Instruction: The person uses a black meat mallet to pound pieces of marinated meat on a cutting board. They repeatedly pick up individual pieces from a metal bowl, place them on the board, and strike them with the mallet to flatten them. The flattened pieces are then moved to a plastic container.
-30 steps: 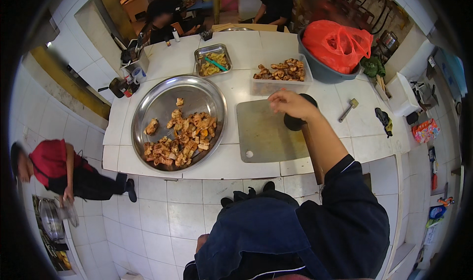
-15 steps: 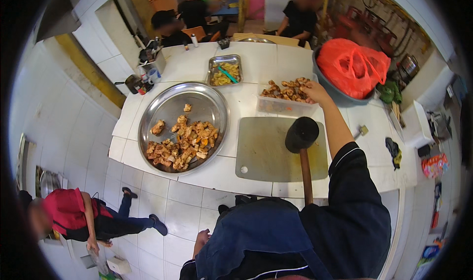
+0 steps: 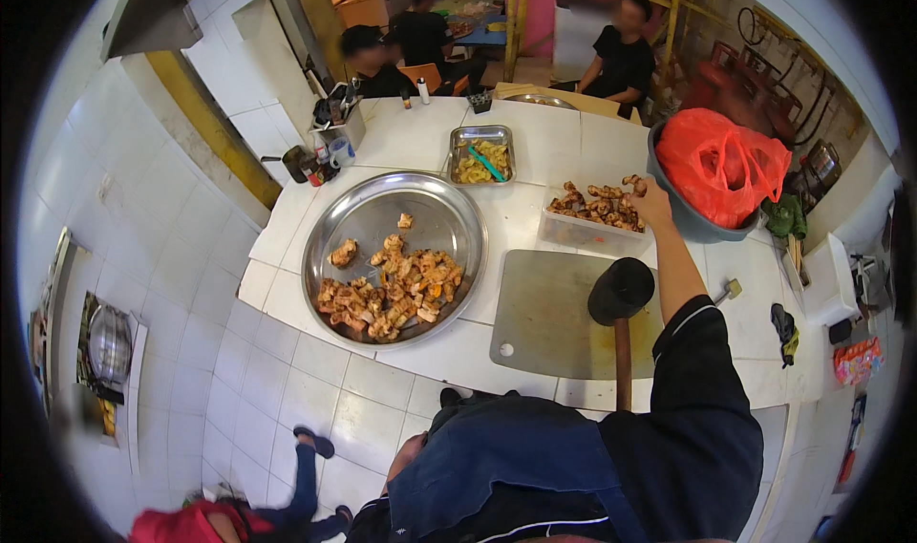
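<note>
I judge picking-out: right hand (image 3: pixel 653 205) pinches browned piece (image 3: pixel 631 180), tub (image 3: pixel 590 234) beneath; lift needs firm hold. Left hand (image 3: pixel 407 455): can't tell.

The mallet head (image 3: pixel 621 291) is black, meat (image 3: pixel 598 208) seemingly brown.

Right hand (image 3: pixel 651 203) at the right end of the plastic container (image 3: pixel 585 234). Immediately right: grey tub (image 3: pixel 699 223) and bulging red bag (image 3: pixel 721 161) obstruct. Nearer the body: black mallet (image 3: pixel 621 292) obstructs. Left, past the container: bare desk (image 3: pixel 519 220) strip, passable.
</note>
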`<state>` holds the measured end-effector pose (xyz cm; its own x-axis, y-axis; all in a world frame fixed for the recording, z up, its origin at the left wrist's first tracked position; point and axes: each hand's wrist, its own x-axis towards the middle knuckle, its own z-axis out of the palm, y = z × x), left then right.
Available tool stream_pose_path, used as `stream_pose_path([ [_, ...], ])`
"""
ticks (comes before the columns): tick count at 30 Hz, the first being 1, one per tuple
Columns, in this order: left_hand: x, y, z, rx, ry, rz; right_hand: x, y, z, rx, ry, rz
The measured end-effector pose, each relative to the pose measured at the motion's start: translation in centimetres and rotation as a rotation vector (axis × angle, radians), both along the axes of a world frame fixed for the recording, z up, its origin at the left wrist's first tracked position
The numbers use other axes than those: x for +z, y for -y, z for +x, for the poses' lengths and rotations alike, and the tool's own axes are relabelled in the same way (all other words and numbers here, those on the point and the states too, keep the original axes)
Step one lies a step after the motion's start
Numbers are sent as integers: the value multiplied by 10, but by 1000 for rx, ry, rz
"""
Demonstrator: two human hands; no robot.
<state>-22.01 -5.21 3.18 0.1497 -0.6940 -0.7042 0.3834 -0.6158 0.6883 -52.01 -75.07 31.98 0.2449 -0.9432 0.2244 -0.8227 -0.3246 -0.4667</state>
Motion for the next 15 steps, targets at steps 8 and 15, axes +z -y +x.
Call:
stream_pose_path([
  [8, 168, 133, 86, -894, 467, -225, 107, -116, 4, 267, 463, -148],
  [15, 293, 260, 22, -236, 447, -955, 122, -261, 42, 464, 517, 148],
])
